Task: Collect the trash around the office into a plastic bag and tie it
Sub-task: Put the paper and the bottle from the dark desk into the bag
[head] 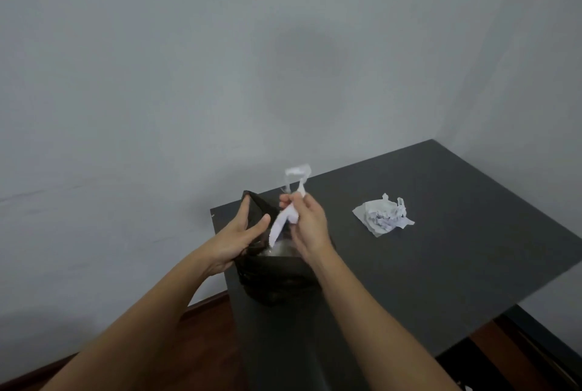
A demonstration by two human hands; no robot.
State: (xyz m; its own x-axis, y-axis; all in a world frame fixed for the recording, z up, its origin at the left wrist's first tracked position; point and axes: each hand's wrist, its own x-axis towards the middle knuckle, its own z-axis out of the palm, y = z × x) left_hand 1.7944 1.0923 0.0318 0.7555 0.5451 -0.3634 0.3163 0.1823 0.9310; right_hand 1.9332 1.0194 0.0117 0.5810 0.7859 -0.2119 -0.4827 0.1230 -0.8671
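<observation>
A black plastic bag (277, 277) hangs open at the near left corner of the dark table (441, 258). My left hand (239, 236) grips the bag's left rim and holds its mouth open. My right hand (307, 220) pinches a white piece of trash (285, 220), a crumpled strip with a loop sticking up above my fingers, right over the bag's mouth. Its lower end points down into the bag. Something pale and shiny shows inside the bag. A heap of crumpled white paper (384, 214) lies on the table to the right of my hands.
The table stands in a corner between grey walls (220, 76). Wooden floor (208, 327) shows below on the left, along a dark skirting board. A dark frame or shelf (541, 346) shows under the table's right side.
</observation>
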